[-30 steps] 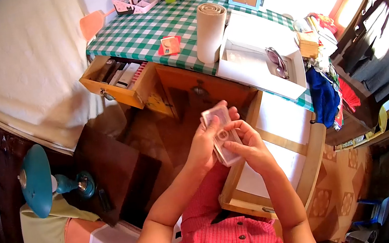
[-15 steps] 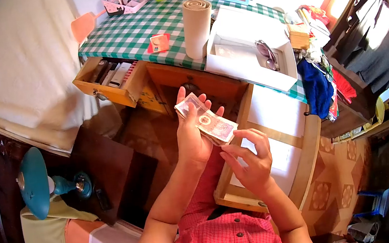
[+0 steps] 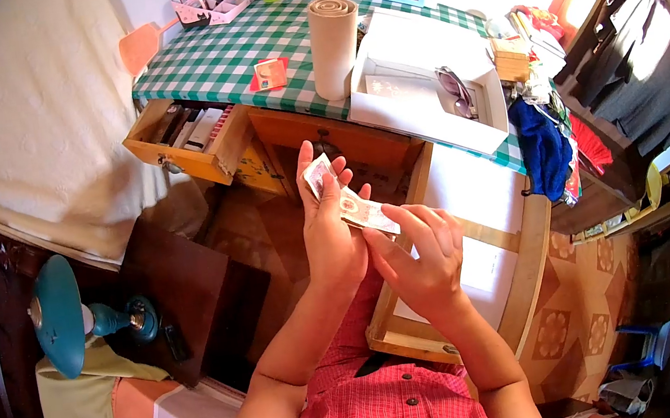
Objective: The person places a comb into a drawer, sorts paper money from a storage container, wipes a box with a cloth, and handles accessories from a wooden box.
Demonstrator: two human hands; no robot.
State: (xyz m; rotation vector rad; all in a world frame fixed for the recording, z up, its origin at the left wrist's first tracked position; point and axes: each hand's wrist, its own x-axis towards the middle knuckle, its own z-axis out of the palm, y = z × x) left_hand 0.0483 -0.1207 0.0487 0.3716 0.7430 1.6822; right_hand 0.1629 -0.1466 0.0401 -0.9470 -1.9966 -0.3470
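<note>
My left hand [image 3: 332, 239] is closed around a small stack of pinkish banknotes [image 3: 359, 211], the thumb lying across their top and the fingertips showing behind the far edge. Thumb and fingers of my right hand [image 3: 424, 252] pinch the right end of the notes. How many notes there are cannot be made out. Both hands are in front of my body, between the left drawer and the large open drawer [image 3: 520, 265] on the right, which holds white sheets of paper [image 3: 472, 191].
A desk with a green checked cloth [image 3: 246, 47] bears a paper roll [image 3: 334, 53], a white box [image 3: 397, 103] with sunglasses [image 3: 457, 91], and a red-and-orange card [image 3: 270, 74]. The left drawer [image 3: 197, 159] stands open. A teal lamp [image 3: 60, 317] is at the left.
My right hand has closed in on the right end of the banknotes, its fingers now bent over them. The stack has tilted, so less of its upper face shows.
</note>
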